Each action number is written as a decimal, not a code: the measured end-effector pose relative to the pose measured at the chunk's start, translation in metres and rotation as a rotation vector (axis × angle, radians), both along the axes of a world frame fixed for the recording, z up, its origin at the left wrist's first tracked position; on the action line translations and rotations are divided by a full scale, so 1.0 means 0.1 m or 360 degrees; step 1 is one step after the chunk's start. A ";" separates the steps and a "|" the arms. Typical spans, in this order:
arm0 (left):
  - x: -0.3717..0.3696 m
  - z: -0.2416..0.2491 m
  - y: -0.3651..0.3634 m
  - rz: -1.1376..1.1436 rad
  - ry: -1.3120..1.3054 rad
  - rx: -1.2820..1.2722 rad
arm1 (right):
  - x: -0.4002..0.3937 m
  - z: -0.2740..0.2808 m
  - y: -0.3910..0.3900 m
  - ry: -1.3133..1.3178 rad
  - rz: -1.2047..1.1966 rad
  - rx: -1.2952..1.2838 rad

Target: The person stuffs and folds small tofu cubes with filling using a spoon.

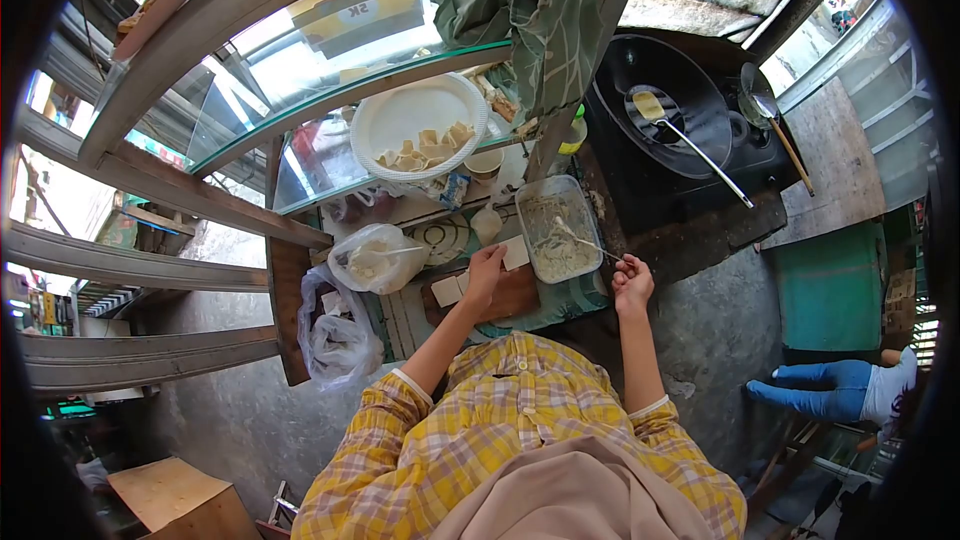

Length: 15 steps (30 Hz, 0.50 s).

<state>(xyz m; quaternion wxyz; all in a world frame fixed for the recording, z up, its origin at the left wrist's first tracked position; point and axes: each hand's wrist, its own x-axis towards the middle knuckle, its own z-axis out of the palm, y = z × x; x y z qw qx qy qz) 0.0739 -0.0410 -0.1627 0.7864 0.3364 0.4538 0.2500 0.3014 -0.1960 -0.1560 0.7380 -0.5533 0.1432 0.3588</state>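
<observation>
My left hand [486, 276] is closed, pinching a pale square wrapper [515, 253] by its edge over a brown wooden board [512, 297]. More pale squares [447, 291] lie on the board beside that hand. In my right hand [632, 287] is the thin handle of a spoon [590, 244], gripped between the fingers. The spoon's far end rests in pale, lumpy filling [563, 255] inside a clear plastic container [525, 208]. The container stands just right of the held square.
A white plate [365, 120] holding folded pale pieces is behind, on a glass case. At left is a bag-lined bowl [377, 275] with a white spoon, near a hanging plastic bag [340, 340]. A black wok [625, 80] with a spatula sits right. Another person [835, 387] is far right.
</observation>
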 end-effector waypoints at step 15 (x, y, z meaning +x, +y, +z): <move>0.38 0.17 0.05 -0.0104 -0.0241 -0.0240 | -0.13 0.63 -0.03 -0.0045 0.0054 0.0324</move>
